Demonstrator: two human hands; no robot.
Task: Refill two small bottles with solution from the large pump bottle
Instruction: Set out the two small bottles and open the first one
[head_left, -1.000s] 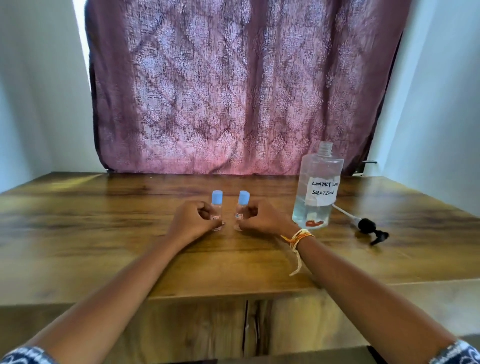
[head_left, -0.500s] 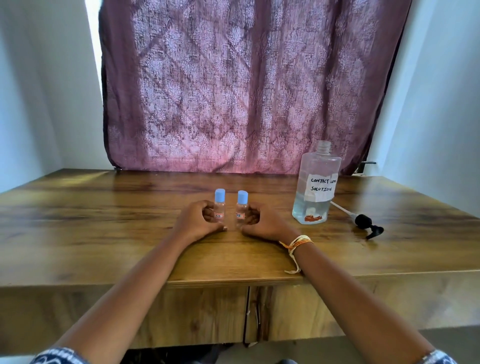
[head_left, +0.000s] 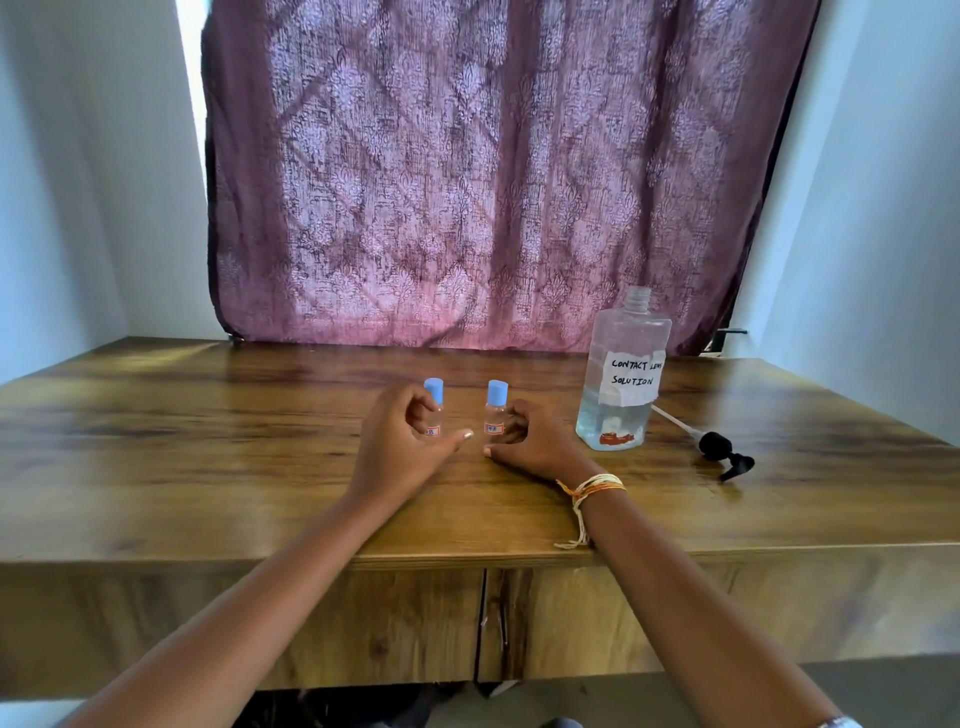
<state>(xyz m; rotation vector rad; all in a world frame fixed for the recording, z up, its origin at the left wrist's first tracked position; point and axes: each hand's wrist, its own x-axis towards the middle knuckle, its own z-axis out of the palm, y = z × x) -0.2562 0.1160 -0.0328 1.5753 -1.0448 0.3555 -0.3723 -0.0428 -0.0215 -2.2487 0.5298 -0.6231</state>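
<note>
a: what are the hands doing?
b: the left hand (head_left: 400, 447) rests on the table (head_left: 208, 467) with its fingers curled around the left small bottle (head_left: 434, 410), thumb stretched out to the right. the right hand (head_left: 535, 441) lies beside it, fingers bent around the right small bottle (head_left: 495, 413), thumb flat on the wood.
a: and the small bottles themselves?
b: both upright, blue caps on, side by side but apart, about midway across the table and nearer its front edge than the back.
a: the big one?
b: the large bottle (head_left: 621, 379) stands just right of the right hand, neck uncovered, a little clear liquid at the bottom, a handwritten label reading "contact lens solution". its black pump (head_left: 719, 452) lies on the table to its right, toward the right edge.
a: anything else?
b: a thread bracelet (head_left: 589, 488) on the right wrist, a purple curtain (head_left: 493, 171) behind the back edge.
</note>
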